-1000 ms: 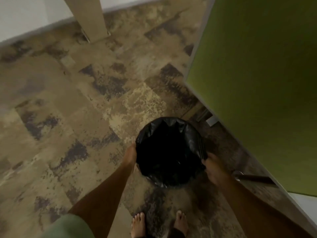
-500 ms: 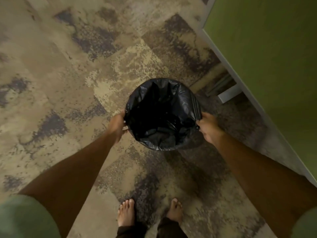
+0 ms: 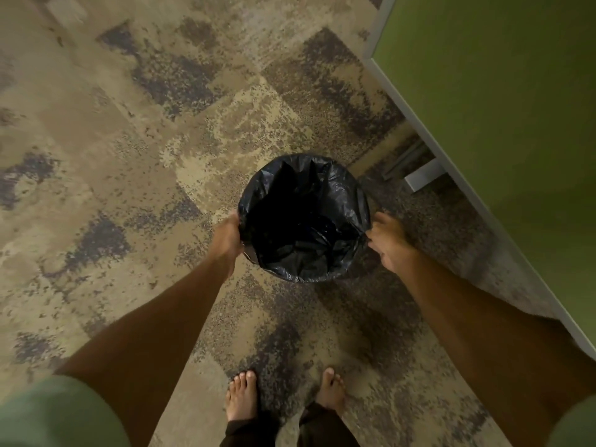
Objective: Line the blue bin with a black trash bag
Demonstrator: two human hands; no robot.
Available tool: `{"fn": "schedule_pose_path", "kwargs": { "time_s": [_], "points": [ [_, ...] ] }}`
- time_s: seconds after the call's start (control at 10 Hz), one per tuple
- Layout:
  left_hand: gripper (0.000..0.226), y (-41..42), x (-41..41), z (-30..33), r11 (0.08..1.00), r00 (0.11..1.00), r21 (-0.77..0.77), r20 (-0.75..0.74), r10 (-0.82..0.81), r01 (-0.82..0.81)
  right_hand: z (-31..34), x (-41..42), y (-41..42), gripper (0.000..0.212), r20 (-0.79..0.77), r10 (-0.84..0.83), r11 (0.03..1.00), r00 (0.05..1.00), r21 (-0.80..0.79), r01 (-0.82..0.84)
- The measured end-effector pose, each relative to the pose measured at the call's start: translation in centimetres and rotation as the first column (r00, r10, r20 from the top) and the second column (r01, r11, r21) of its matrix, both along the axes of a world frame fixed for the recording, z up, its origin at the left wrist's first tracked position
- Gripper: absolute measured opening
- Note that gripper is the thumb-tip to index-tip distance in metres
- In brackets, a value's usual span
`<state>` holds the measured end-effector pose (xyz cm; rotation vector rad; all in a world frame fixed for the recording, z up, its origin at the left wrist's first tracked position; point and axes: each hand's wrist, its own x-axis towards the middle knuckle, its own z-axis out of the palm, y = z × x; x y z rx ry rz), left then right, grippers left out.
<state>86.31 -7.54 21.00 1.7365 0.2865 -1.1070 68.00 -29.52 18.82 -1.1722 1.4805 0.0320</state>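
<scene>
Since half second ago: right hand (image 3: 392,241) let go of bag rim, fingers now spread just beside it at 3 o'clock. Left hand (image 3: 227,237) still pinching bag (image 3: 304,217) edge at 9 o'clock. Bag black, crinkled, glossy, folded over round rim, hiding bin. Stands on carpet (image 3: 129,156) ahead of bare feet (image 3: 242,398), near green panel (image 3: 500,108).

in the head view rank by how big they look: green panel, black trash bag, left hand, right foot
1. green panel
2. black trash bag
3. left hand and right foot look alike; unranked, since they sit at different distances from the camera.
</scene>
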Motion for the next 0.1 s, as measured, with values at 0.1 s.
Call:
{"fn": "schedule_pose_path", "kwargs": {
  "time_s": [0.1],
  "points": [
    [0.046, 0.47, -0.85, 3.13, 0.998, 0.996, -0.022, -0.055, 0.066, -0.067, 3.94, -1.47, 1.13, 0.054, 0.010, -0.127, 0.989, 0.992, 0.083, 0.126]
  ]
}}
